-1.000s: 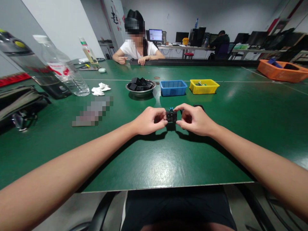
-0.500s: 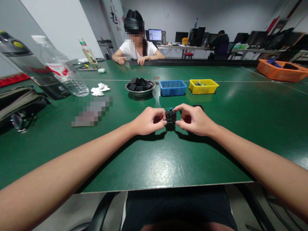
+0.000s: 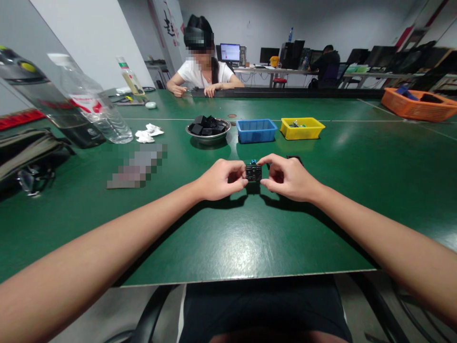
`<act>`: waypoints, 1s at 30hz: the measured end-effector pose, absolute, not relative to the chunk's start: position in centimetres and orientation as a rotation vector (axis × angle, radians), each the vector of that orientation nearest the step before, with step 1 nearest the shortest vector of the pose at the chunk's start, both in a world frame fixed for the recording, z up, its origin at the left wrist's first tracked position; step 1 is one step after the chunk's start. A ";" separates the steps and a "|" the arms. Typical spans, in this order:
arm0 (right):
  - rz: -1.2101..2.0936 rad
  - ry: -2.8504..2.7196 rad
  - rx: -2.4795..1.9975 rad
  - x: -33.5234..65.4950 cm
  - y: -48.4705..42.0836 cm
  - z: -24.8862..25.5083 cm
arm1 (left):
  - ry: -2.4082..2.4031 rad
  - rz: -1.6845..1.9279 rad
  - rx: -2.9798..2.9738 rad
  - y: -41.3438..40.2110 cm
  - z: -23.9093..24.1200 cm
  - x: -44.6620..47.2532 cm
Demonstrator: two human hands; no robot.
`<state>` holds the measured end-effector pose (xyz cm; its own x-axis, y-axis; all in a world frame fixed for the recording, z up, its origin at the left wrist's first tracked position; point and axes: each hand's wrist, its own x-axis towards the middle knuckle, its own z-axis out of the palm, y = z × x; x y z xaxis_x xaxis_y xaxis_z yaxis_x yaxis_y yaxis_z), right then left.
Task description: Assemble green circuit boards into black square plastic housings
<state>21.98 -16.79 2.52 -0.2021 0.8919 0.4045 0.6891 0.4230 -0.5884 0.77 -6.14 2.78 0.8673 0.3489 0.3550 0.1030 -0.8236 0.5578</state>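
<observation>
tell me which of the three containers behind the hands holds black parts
The round metal bowl, leftmost of the three. It is heaped with black parts; the blue bin and yellow bin to its right are rectangular plastic.

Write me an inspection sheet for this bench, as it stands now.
Surface: green table, glossy, glare near the front edge.
Job's things: small black part pinched between both hands; metal bowl of black parts, blue bin, yellow bin beyond.
Clutter: water bottle, crumpled tissues, dark bag at the left.
Grippers: left hand and right hand each closed on the part's ends.
Cables: nothing seen near the hands.
Surroundings: another person seated opposite; orange basket far right; monitors behind.
</observation>
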 end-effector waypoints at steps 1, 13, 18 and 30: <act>0.363 -1.965 -1.338 22.0 -16.8 2.5 | 0.326 0.607 2.496 -6.1 2.8 0.8; 0.360 -1.965 -1.350 21.9 -16.9 2.7 | 0.326 0.607 2.492 -6.1 2.7 0.7; 0.360 -1.966 -1.350 21.9 -16.9 2.6 | 0.318 0.608 2.492 -6.2 2.8 0.7; 0.374 -1.968 -1.340 22.0 -16.9 2.6 | 0.299 0.616 2.499 -6.1 2.7 0.7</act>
<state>21.97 -16.87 2.62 -0.2050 0.8957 0.3946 0.6884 0.4185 -0.5924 0.69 -6.05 2.74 0.8707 0.3303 0.3645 0.0815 -0.8276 0.5554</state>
